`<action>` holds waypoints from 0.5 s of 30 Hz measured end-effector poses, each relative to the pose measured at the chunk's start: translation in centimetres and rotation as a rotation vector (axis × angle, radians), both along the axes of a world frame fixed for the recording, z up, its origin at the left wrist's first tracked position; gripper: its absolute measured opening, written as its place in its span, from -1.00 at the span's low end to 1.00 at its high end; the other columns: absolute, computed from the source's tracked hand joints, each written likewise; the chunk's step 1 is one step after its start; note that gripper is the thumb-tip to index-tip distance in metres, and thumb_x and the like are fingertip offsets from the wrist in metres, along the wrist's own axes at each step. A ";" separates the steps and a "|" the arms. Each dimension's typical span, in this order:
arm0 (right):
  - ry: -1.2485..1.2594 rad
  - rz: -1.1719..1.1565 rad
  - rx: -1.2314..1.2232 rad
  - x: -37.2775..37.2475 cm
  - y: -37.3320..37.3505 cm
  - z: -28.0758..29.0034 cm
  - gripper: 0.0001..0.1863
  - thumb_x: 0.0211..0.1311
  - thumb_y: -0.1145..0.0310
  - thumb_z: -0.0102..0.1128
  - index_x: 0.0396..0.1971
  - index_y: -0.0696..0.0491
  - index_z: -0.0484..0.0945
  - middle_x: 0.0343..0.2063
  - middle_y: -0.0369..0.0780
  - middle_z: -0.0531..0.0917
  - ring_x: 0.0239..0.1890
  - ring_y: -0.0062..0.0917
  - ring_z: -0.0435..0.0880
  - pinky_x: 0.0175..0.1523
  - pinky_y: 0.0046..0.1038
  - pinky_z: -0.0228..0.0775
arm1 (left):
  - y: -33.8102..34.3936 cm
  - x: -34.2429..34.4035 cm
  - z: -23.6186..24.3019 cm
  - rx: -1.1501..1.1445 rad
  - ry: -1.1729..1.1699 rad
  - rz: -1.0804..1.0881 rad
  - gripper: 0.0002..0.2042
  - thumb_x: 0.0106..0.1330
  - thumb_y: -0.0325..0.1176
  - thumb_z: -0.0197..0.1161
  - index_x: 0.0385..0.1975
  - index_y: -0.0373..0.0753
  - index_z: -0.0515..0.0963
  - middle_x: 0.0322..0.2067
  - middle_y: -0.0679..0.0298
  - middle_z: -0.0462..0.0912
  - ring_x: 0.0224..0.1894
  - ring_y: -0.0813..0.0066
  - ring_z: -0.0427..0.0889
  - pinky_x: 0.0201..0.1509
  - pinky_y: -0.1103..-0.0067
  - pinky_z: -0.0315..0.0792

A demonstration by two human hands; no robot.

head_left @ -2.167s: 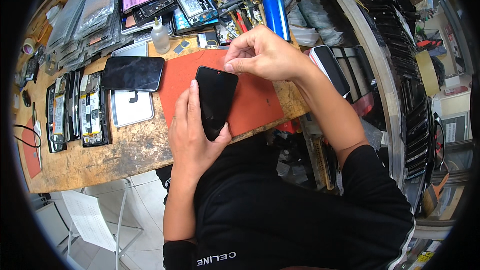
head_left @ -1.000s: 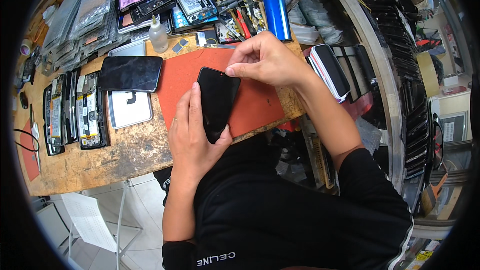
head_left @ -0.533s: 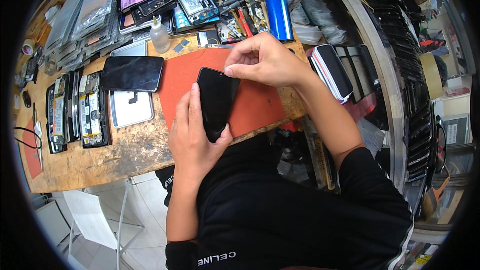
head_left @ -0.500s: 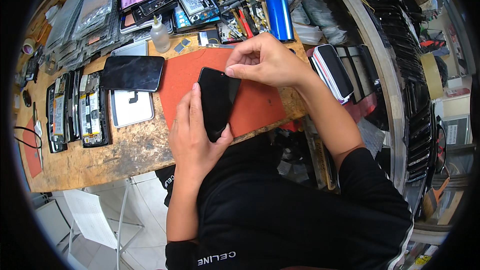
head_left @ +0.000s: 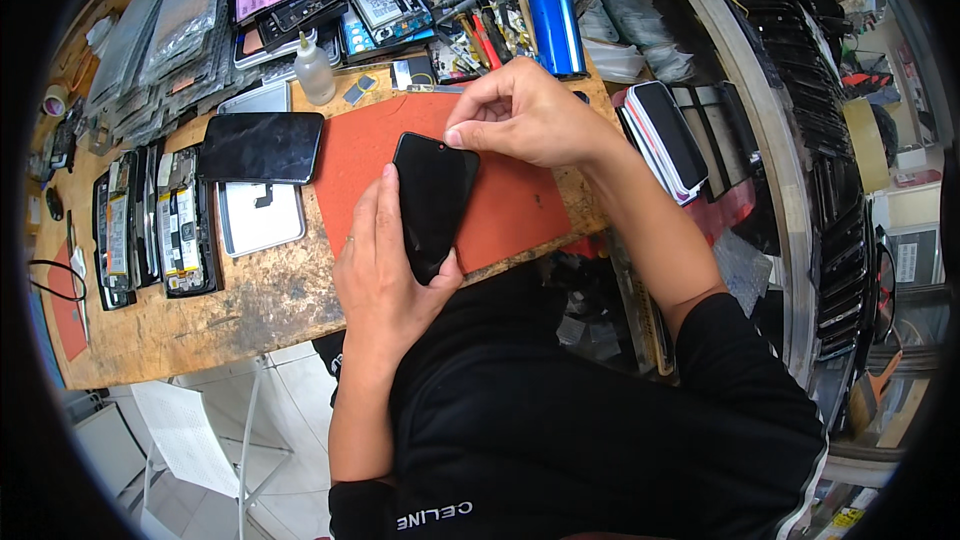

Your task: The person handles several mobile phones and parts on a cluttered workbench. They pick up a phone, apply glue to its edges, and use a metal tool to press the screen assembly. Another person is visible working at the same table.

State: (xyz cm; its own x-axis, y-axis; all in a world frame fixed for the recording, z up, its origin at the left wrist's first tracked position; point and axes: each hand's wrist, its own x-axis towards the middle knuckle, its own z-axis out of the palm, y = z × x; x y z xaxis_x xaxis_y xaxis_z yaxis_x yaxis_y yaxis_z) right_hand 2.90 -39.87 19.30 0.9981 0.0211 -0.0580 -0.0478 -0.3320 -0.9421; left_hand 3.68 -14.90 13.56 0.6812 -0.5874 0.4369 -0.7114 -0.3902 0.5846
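Note:
A black smartphone [head_left: 433, 202] with a dark, glossy screen is tilted above an orange-red mat [head_left: 520, 215]. My left hand [head_left: 385, 255] grips its lower part, fingers along the left edge and thumb at the bottom right. At the phone's top edge is my right hand [head_left: 515, 120], thumb and forefinger pinched together by the top right corner. Whatever lies between those fingertips, if anything, is too small to make out. Left of the mat, another black phone or screen [head_left: 262, 147] rests partly over a white tray [head_left: 262, 230].
Opened phones with batteries [head_left: 183, 225] lie at the left. Behind the mat stand a clear dropper bottle [head_left: 316, 75], stacked phones [head_left: 385, 5], loose tools [head_left: 485, 35] and a blue roll [head_left: 557, 28]. Phone cases or panels [head_left: 665, 140] sit right of the wooden bench [head_left: 250, 315].
Both hands and the phone hold nearly the same pose. The whole view has shifted slightly, with the bench things a little further left.

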 end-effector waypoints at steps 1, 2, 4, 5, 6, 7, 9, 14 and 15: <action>-0.034 0.011 -0.002 0.0 0.1 0.0 -0.83 0.26 0.38 0.48 -0.31 0.19 0.80 -0.46 -0.29 0.77 -0.40 -0.71 0.66 -0.23 -0.55 0.53 | 0.0 0.0 0.0 -0.002 0.002 0.005 -0.02 -0.10 -0.36 0.58 0.46 -0.35 0.29 0.21 -0.06 0.54 0.05 -0.07 0.71 -0.02 0.25 0.65; -0.041 0.003 -0.026 0.0 0.2 0.0 -0.83 0.27 0.38 0.48 -0.30 0.20 0.79 -0.46 -0.29 0.77 -0.40 -0.71 0.66 -0.22 -0.55 0.53 | -0.1 0.0 0.0 -0.004 0.003 0.010 -0.02 -0.09 -0.36 0.58 0.46 -0.35 0.29 0.21 -0.06 0.54 0.05 -0.07 0.70 -0.02 0.24 0.64; -0.032 0.001 -0.087 -0.1 0.2 0.3 -0.83 0.28 0.39 0.47 -0.31 0.20 0.79 -0.46 -0.28 0.76 -0.40 -0.69 0.67 -0.22 -0.54 0.54 | -0.2 0.0 0.0 0.000 0.013 0.013 -0.02 -0.08 -0.35 0.59 0.46 -0.35 0.29 0.21 -0.06 0.54 0.06 -0.08 0.70 0.00 0.24 0.64; -0.017 0.009 -0.123 -0.1 0.0 0.4 -0.83 0.28 0.39 0.47 -0.31 0.21 0.79 -0.46 -0.27 0.77 -0.40 -0.68 0.67 -0.21 -0.53 0.55 | -0.2 -0.1 0.0 0.006 0.022 0.012 -0.03 -0.07 -0.35 0.59 0.46 -0.35 0.29 0.21 -0.06 0.54 0.07 -0.08 0.70 0.01 0.24 0.64; -0.001 0.016 -0.159 -0.2 -0.1 0.6 -0.83 0.29 0.39 0.47 -0.31 0.21 0.79 -0.46 -0.27 0.77 -0.39 -0.67 0.68 -0.21 -0.53 0.55 | -0.2 -0.2 0.0 0.012 0.031 0.011 -0.03 -0.07 -0.35 0.59 0.46 -0.35 0.29 0.21 -0.06 0.54 0.07 -0.08 0.69 0.02 0.23 0.63; -0.002 0.025 -0.172 -0.3 -0.2 0.7 -0.83 0.29 0.39 0.47 -0.31 0.21 0.78 -0.45 -0.26 0.77 -0.39 -0.67 0.68 -0.20 -0.52 0.56 | -0.2 -0.3 0.0 0.006 0.026 0.016 -0.03 -0.06 -0.34 0.59 0.47 -0.35 0.29 0.21 -0.07 0.54 0.08 -0.08 0.69 0.03 0.23 0.63; -0.047 0.063 -0.182 -0.6 -0.5 0.8 -0.82 0.30 0.38 0.46 -0.30 0.22 0.78 -0.44 -0.25 0.77 -0.37 -0.66 0.68 -0.19 -0.52 0.56 | -0.2 -0.5 -0.1 -0.007 0.018 0.027 -0.04 -0.04 -0.34 0.58 0.47 -0.35 0.29 0.21 -0.07 0.54 0.09 -0.08 0.68 0.05 0.23 0.62; -0.019 -0.013 -0.026 -1.1 -0.1 -0.1 -0.83 0.29 0.37 0.48 -0.28 0.19 0.79 -0.40 -0.27 0.78 -0.33 -0.67 0.68 -0.15 -0.52 0.56 | -0.1 -0.6 -0.2 -0.018 0.029 0.043 -0.04 -0.03 -0.34 0.58 0.48 -0.35 0.28 0.21 -0.07 0.54 0.09 -0.09 0.68 0.05 0.23 0.61; 0.022 -0.050 -0.020 -1.4 -0.1 -0.3 -0.83 0.29 0.37 0.48 -0.27 0.18 0.79 -0.40 -0.27 0.78 -0.32 -0.67 0.68 -0.15 -0.52 0.56 | -0.1 -0.6 -0.3 -0.016 0.030 0.043 -0.04 -0.03 -0.34 0.58 0.48 -0.35 0.28 0.21 -0.08 0.54 0.09 -0.09 0.68 0.05 0.23 0.61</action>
